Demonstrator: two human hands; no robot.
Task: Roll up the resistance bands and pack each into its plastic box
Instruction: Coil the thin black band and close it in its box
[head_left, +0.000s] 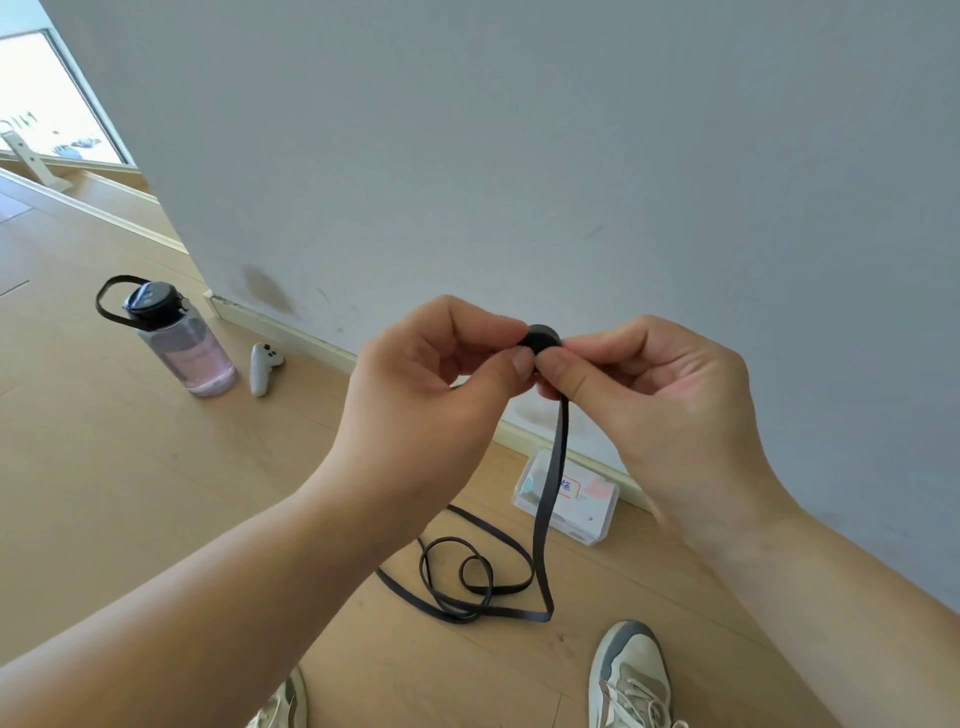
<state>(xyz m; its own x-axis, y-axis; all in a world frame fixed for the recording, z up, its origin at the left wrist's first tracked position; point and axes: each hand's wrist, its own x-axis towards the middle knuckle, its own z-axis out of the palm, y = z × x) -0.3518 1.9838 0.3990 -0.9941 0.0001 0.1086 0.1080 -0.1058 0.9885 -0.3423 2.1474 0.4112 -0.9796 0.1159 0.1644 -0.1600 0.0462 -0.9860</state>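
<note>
A black resistance band hangs from a small tight roll held up in front of the wall. My left hand and my right hand both pinch that roll between thumb and fingers, facing each other. The loose length drops down and lies in loops on the wooden floor. A clear plastic box with a label lies on the floor by the skirting board, behind the hanging strip.
A water bottle with a black lid and strap stands on the floor at left, a white controller beside it. A grey wall fills the background. My two shoes show at the bottom edge.
</note>
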